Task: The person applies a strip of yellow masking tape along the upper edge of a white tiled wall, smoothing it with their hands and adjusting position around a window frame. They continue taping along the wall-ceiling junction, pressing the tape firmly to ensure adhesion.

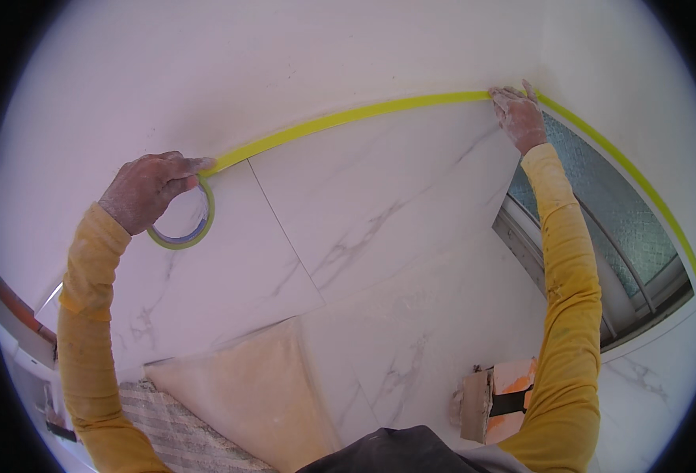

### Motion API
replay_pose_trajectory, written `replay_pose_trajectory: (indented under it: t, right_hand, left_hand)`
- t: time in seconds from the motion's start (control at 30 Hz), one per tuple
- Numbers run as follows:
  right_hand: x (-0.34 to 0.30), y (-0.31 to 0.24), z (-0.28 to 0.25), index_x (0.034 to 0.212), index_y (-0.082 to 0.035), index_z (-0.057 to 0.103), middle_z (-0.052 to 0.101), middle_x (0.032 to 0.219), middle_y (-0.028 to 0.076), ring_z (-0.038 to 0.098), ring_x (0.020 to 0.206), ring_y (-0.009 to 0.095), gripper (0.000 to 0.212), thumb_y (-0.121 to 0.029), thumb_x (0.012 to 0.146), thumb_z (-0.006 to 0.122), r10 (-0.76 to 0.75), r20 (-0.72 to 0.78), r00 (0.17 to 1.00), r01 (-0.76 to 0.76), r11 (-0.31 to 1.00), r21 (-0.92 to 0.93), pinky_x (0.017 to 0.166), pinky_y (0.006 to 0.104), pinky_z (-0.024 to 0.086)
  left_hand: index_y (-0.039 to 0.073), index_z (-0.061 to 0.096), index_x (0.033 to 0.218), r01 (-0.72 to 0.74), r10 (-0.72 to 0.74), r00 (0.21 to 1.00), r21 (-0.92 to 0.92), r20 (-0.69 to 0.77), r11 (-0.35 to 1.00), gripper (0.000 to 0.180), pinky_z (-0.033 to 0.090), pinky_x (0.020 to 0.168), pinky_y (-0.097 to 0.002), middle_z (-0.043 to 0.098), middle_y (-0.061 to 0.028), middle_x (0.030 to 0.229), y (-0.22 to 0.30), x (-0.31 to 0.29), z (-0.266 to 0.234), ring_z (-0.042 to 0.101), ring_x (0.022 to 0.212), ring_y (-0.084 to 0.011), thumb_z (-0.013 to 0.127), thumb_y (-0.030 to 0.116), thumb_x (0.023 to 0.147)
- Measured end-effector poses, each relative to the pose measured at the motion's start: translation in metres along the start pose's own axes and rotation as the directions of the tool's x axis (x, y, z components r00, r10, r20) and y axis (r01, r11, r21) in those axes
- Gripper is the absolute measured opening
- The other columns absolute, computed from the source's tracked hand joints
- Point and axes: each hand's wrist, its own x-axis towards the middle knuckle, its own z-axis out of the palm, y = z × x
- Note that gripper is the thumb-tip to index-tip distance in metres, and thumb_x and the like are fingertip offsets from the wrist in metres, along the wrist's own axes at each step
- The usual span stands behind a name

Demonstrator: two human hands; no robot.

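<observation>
My left hand (147,189) grips a roll of yellow-green masking tape (206,225) between thumb and fingers, with the ring hanging below them. From the roll, a strip of the tape (348,117) runs right along the border between a plain white surface and white marble-patterned tiles (379,205). At the far right end of this strip, by the corner, my right hand (519,114) presses its fingers on the tape. One finger sticks up apart from the others. Pale dust coats both hands.
Beyond the corner, more tape (640,181) follows the edge above a frosted glass window (612,205) in a metal frame. Lower down lie a brown sheet (245,378), a grey striped cloth (182,430) and an orange-and-white piece with a brown block (478,406).
</observation>
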Motion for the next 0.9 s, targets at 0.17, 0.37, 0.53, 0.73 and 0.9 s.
replay_pose_trajectory:
  t: [0.17, 0.37, 0.53, 0.73, 0.9]
  right_hand:
    - [0.003, -0.008, -0.01, 0.124, -0.013, 0.066, 0.068, 0.123, 0.001, 0.058, 0.121, 0.016, 0.032, -0.022, 0.095, 0.057, 0.01, 0.042, 0.999, -0.009, 1.0, -0.016, 0.12, 0.0439, 0.022]
    - [-0.002, -0.055, -0.009, 0.123, -0.013, 0.066, 0.067, 0.125, 0.001, 0.059, 0.12, 0.016, 0.032, -0.02, 0.092, 0.063, -0.089, -0.238, 0.967, 0.121, 0.985, 0.122, 0.119, 0.0452, 0.025]
    - [0.001, -0.104, -0.019, 0.121, -0.014, 0.067, 0.068, 0.122, 0.0, 0.06, 0.118, 0.017, 0.033, -0.015, 0.088, 0.067, -0.094, -0.389, 0.917, 0.196, 0.953, 0.232, 0.117, 0.0464, 0.029]
    - [0.003, -0.12, -0.027, 0.121, -0.015, 0.069, 0.069, 0.12, 0.0, 0.06, 0.119, 0.02, 0.034, -0.013, 0.087, 0.067, -0.055, -0.345, 0.937, 0.142, 0.962, 0.232, 0.118, 0.0475, 0.029]
    - [0.008, -0.112, -0.024, 0.114, -0.015, 0.07, 0.069, 0.118, -0.001, 0.059, 0.117, 0.02, 0.033, -0.014, 0.082, 0.068, -0.145, -0.414, 0.899, 0.205, 0.973, 0.104, 0.117, 0.0486, 0.029]
  left_hand:
    - [0.018, 0.068, 0.124, 0.007, -0.007, 1.0, -0.009, 0.029, 1.0, 0.029, 0.052, 0.081, -0.0386, 0.066, -0.0072, 0.092, -0.002, 0.001, 0.002, 0.062, 0.087, -0.0255, 0.058, 0.02, 0.097]
    - [0.02, 0.067, 0.126, -0.007, 0.007, 1.0, 0.027, 0.003, 1.0, 0.03, 0.052, 0.082, -0.0396, 0.068, -0.006, 0.095, -0.003, 0.002, 0.005, 0.062, 0.089, -0.026, 0.056, 0.024, 0.098]
    - [0.022, 0.067, 0.127, 0.012, -0.012, 1.0, 0.009, 0.029, 1.0, 0.03, 0.052, 0.082, -0.0397, 0.066, -0.0058, 0.094, -0.007, 0.004, 0.007, 0.061, 0.091, -0.0257, 0.056, 0.024, 0.099]
    - [0.023, 0.065, 0.129, 0.046, -0.048, 0.997, 0.042, 0.059, 0.998, 0.031, 0.051, 0.085, -0.0393, 0.064, -0.0055, 0.095, -0.002, 0.002, 0.005, 0.06, 0.092, -0.0258, 0.054, 0.025, 0.099]
    - [0.025, 0.062, 0.133, -0.029, 0.026, 0.999, 0.083, 0.038, 0.996, 0.035, 0.049, 0.09, -0.0391, 0.065, -0.0043, 0.102, -0.012, -0.005, 0.008, 0.061, 0.1, -0.0246, 0.05, 0.031, 0.101]
